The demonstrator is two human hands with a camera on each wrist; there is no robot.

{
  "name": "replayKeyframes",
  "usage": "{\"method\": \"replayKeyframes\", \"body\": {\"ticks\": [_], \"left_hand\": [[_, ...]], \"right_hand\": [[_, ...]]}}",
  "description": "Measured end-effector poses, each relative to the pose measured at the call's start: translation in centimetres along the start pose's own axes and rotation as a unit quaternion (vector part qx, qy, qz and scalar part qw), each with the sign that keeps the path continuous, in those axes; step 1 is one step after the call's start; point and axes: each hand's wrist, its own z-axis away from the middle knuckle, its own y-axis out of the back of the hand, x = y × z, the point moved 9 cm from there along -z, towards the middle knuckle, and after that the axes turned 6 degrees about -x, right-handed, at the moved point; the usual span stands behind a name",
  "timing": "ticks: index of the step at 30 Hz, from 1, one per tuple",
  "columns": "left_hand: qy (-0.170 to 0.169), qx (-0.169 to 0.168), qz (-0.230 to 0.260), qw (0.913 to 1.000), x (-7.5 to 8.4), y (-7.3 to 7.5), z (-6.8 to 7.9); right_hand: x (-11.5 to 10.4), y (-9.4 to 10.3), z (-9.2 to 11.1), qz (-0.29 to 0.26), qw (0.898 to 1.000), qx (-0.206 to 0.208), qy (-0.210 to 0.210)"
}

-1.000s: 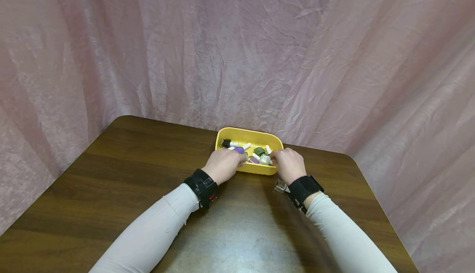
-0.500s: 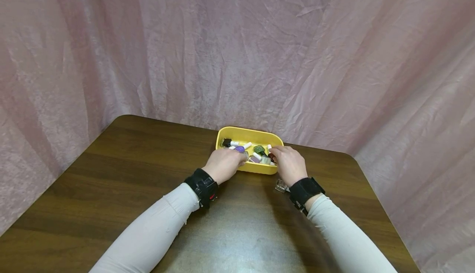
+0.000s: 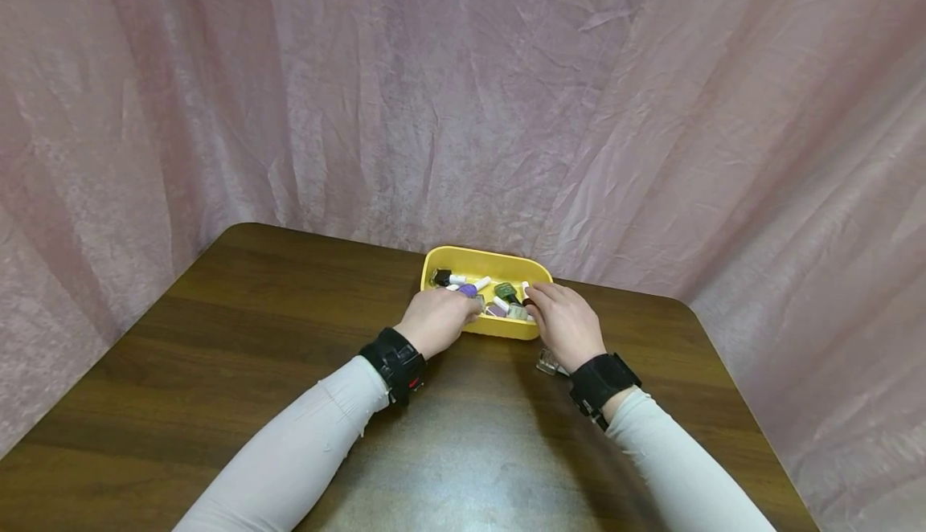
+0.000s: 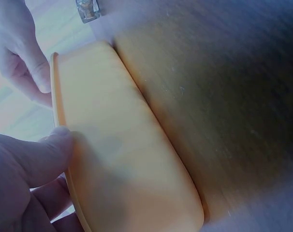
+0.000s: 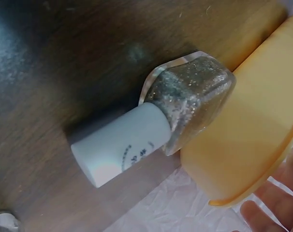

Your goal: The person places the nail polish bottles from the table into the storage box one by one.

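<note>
A yellow bin [image 3: 499, 329] stands near the table's far edge with several nail polish bottles lying in it. My left hand [image 3: 434, 319] grips its near rim at the left, thumb on the outer wall and fingers inside, as the left wrist view shows. Over the right end of the bin, my right hand [image 3: 567, 325] reaches in with fingers apart, close to a dark red nail polish bottle [image 3: 527, 302]. A green bottle [image 3: 506, 292] and a purple bottle [image 3: 467, 291] lie nearby. Just outside the bin, a glitter nail polish bottle [image 5: 192, 92] with a white cap lies on the table.
The brown wooden table [image 3: 239, 339] extends around the bin. Behind it hangs a pink curtain [image 3: 463, 114]. A black nail polish bottle [image 3: 442, 278] lies in the bin's far left corner. Part of a shiny object [image 5: 5, 221] shows at the right wrist view's lower left.
My right hand has drawn slightly right and its fingers have spread, with the dark red bottle coming into sight beside them. The left hand keeps its grip on the rim.
</note>
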Motion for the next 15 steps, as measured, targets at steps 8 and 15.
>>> {"method": "replayKeyframes", "body": {"ticks": [8, 15], "left_hand": [[0.004, -0.004, 0.003, 1.0, 0.2, 0.3, 0.2], [0.005, -0.004, -0.001, 1.0, 0.2, 0.3, 0.1]], "right_hand": [[0.1, 0.2, 1.0, 0.007, 1.0, -0.011, -0.003], [0.6, 0.8, 2.3, 0.011, 1.0, -0.018, -0.008]]}}
